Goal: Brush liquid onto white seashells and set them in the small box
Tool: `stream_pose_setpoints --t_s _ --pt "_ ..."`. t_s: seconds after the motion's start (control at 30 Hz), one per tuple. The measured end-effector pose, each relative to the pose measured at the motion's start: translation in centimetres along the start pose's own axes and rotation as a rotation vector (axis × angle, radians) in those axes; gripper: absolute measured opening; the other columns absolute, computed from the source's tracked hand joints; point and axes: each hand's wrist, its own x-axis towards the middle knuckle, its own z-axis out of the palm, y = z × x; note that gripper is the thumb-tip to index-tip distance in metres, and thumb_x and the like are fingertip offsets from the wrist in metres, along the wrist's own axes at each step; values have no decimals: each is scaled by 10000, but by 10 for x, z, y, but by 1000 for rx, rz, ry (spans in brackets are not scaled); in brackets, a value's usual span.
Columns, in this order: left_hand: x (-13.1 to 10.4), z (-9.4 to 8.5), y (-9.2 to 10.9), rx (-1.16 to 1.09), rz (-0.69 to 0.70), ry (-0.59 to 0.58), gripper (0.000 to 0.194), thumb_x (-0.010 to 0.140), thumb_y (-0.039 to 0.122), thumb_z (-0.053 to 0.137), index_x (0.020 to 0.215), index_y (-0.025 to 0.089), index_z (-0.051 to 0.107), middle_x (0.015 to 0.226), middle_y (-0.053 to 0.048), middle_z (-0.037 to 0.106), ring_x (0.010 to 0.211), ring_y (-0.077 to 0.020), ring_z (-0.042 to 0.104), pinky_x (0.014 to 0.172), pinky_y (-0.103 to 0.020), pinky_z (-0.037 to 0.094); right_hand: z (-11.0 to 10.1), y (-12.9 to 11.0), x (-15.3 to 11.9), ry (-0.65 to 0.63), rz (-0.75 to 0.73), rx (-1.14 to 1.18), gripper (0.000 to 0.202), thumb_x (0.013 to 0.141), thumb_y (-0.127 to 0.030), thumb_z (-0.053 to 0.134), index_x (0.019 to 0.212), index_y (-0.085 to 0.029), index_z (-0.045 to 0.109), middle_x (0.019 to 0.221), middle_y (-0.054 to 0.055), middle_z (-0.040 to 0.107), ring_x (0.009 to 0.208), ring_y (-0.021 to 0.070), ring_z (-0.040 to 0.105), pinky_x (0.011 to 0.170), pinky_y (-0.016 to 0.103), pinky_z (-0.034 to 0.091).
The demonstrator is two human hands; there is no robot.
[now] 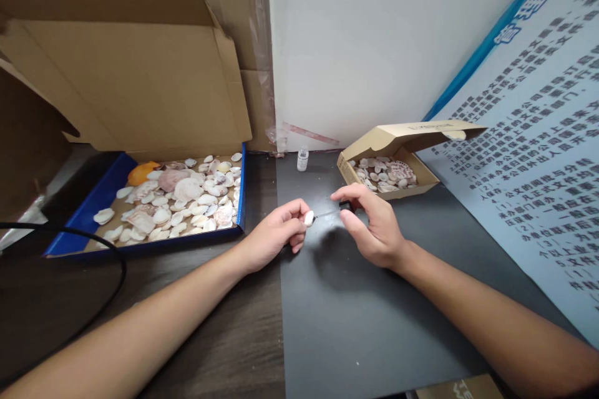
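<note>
Pinched between the thumb and fingers of my left hand (283, 229) is a small white seashell (309, 218). My right hand (374, 224) has its thumb and fingers around the dark end of a thin applicator brush (327, 215); part of that end is hidden. The brush's pale stem points left, and its dark tip is at the shell, touching or nearly so. Behind the hands a small clear bottle (302, 161) with white contents and a printed label stands upright.
A blue-sided cardboard box (242, 199) of many shells lies open at left. At right, a smaller brown box (358, 148) also contains shells. A black cable (122, 274) curves across the left side. A white panel (374, 43) and a printed poster (538, 168) rise behind the table.
</note>
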Motion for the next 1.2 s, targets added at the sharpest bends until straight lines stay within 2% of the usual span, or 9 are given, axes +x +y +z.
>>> stream_pose_setpoints --t_s 0.1,0.27,0.43,0.57,0.77,0.93,1.1,1.2 --pt "0 -1 -1 -9 4 -6 95 811 180 569 820 185 474 651 72 380 529 -50 344 507 -199 372 0 0 0 1 -5 0 181 922 -162 498 1080 -232 553 840 1 594 632 125 524 584 257 472" --pt "1 -1 -1 -36 7 6 102 815 184 579 817 182 476 646 74 374 521 -48 347 496 -194 375 3 0 1 42 -14 -35 199 871 -152 583 1051 -230 551 810 -13 563 597 112 490 551 247 449" --pt "1 1 -1 -66 13 23 111 807 183 591 809 181 479 626 77 384 505 -49 360 487 -199 393 1 0 0 20 -17 -2 183 911 -156 515 1075 -230 552 833 1 584 623 122 517 578 258 471" --pt "1 3 1 -90 9 48 138 804 211 618 807 178 484 631 77 389 497 -46 368 483 -200 400 2 0 0 23 -11 -24 206 868 -154 576 1058 -229 549 823 -4 573 593 118 491 546 257 455" --pt "-1 6 6 -111 -2 76 147 779 201 624 799 177 480 645 71 414 497 -48 380 487 -206 401 2 -1 0 24 -12 2 186 912 -153 505 1075 -232 548 826 4 579 626 127 522 579 265 476" --pt "-1 6 7 -126 -14 77 131 797 229 611 799 177 491 599 73 396 488 -56 385 489 -211 395 3 -1 0 27 -16 -24 221 860 -153 588 1060 -236 543 819 -5 568 588 118 485 541 260 455" --pt "-1 6 7 -135 -25 99 141 794 231 614 792 181 483 579 75 404 484 -59 387 487 -208 400 1 -1 0 8 -10 6 187 915 -164 508 1085 -230 547 840 13 577 648 137 521 588 279 474" --pt "-1 6 6 -141 -22 90 157 792 233 622 777 185 474 558 76 409 480 -65 394 492 -215 419 1 -1 1 -1 -28 -9 171 901 -157 528 1055 -227 548 809 3 557 636 135 499 576 275 456"
